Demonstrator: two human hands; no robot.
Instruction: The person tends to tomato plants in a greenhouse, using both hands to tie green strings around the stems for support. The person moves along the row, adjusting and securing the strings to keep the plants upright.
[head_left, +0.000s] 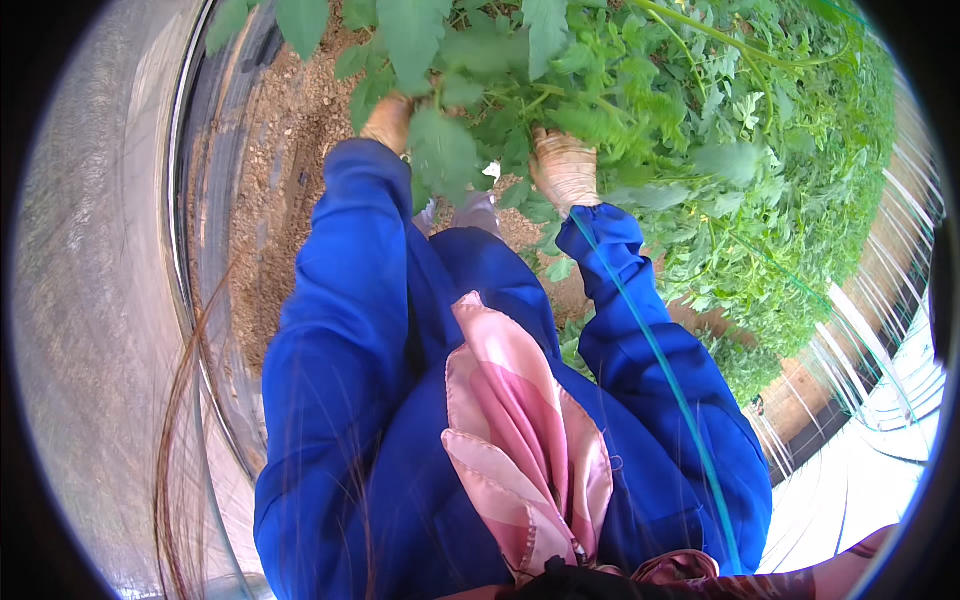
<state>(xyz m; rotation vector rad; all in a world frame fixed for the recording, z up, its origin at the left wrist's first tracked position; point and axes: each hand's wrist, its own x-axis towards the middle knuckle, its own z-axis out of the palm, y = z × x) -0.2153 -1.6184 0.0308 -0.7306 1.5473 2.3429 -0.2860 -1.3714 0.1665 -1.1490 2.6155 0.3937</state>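
Both my hands reach forward and down into leafy green plants (442, 150) that look like tomato plants. My left hand (388, 124) is at the left edge of the foliage, above bare soil. Leaves cover its fingers, so what it touches is unclear. My right hand (564, 165), in what appears to be a wrinkled thin glove, is among stems and leaves to the right. Its fingertips vanish under the foliage, and any grip there is hidden. A thick green stem (705, 34) arches across the top right. Some nearby leaves are blurred.
Brown soil (281, 127) lies to the left, bordered by dark plastic sheeting (214, 150) and a greenhouse-like film wall (97, 225). A green string (660, 345) passes before my right sleeve. Dense plants (795, 195) continue right. My shoes (476, 202) stand between the hands. A pink scarf (517, 405) hangs below.
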